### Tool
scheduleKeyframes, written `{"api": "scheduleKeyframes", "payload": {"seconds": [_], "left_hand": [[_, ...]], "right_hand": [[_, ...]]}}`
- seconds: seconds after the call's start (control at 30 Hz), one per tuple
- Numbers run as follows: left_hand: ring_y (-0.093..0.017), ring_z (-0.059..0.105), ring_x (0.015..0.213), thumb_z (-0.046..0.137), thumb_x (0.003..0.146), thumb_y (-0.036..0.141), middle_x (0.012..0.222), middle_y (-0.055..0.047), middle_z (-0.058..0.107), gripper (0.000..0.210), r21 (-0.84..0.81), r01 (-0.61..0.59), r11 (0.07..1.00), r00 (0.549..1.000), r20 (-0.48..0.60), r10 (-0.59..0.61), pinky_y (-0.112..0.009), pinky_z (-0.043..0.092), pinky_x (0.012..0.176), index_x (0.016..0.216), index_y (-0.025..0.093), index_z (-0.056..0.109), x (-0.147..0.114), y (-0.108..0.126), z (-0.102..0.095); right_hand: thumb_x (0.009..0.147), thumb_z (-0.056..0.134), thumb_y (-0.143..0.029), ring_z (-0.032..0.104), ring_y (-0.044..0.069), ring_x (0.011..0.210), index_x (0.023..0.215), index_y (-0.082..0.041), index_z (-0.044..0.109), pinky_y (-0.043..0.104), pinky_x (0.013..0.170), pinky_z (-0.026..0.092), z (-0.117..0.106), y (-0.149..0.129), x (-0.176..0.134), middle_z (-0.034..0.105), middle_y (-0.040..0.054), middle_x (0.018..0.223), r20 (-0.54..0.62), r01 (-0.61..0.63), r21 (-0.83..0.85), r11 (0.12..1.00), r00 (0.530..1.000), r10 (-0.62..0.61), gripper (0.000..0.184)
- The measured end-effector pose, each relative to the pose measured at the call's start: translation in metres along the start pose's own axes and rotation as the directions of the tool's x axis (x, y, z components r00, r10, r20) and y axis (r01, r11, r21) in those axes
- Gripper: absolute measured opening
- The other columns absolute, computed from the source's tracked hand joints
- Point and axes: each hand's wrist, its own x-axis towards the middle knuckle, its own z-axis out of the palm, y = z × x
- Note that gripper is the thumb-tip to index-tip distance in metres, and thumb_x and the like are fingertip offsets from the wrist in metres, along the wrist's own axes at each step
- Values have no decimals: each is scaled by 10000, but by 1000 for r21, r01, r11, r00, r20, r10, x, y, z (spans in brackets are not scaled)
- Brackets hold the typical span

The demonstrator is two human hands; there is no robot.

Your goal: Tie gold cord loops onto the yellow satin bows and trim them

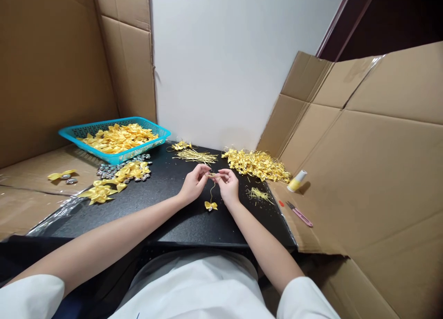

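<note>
White shirt point(197, 289), left hand point(193, 186), right hand point(228, 187), pinched gold cord point(212, 189), yellow bow point(210, 205)

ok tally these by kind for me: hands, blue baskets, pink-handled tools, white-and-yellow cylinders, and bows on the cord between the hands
Left hand and right hand: 2
Blue basket: 1
Pink-handled tool: 1
White-and-yellow cylinder: 1
Bow on cord: 1
Total: 6

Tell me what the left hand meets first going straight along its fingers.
Likely the right hand, its fingertips facing those of the left hand; depth between them is unclear.
</note>
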Motion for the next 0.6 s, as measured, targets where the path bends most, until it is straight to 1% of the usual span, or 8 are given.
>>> {"api": "scheduleKeyframes", "payload": {"seconds": [0.13, 0.27, 0.37, 0.5, 0.6], "left_hand": [[-141, 593, 659, 480, 862, 297, 757, -4, 633, 150, 75, -66, 995, 998, 1, 66, -259, 455, 646, 965, 194, 515, -1, 1, -3], [-152, 615, 693, 483, 854, 258, 784, -19, 645, 157, 64, -116, 991, 992, 54, 113, -268, 468, 661, 993, 190, 508, -2, -1, -5], [-148, 603, 685, 481, 849, 245, 765, -12, 629, 156, 71, -151, 986, 986, 75, 146, -264, 465, 649, 992, 190, 508, -2, -1, -6], [-144, 594, 680, 476, 847, 242, 749, -3, 618, 145, 95, -156, 983, 986, 80, 149, -258, 460, 639, 981, 194, 507, -3, 2, -7], [-143, 598, 679, 466, 851, 240, 757, -5, 626, 151, 122, -157, 980, 986, 83, 147, -252, 455, 632, 988, 192, 508, -2, 3, -7]], "right_hand": [[721, 702, -351, 709, 189, 761, 880, -196, 580, 328, 759, 571, -1, -5, -3, 707, 32, 774, 16, 70, -72, 995, 998, -69, 253], [731, 696, -356, 704, 187, 768, 881, -193, 614, 315, 737, 567, -1, -8, -4, 716, 36, 781, 25, 84, -92, 992, 996, -82, 237], [726, 697, -371, 697, 185, 757, 878, -191, 644, 320, 730, 566, -1, -10, -4, 721, 37, 782, 22, 87, -97, 991, 996, -85, 241], [716, 704, -377, 695, 189, 760, 870, -189, 666, 333, 749, 565, 0, -10, -3, 725, 36, 782, 27, 78, -79, 994, 997, -77, 246], [725, 697, -358, 688, 182, 755, 840, -189, 671, 322, 742, 561, -1, -9, -3, 721, 33, 786, 33, 94, -107, 990, 995, -91, 207]]}}
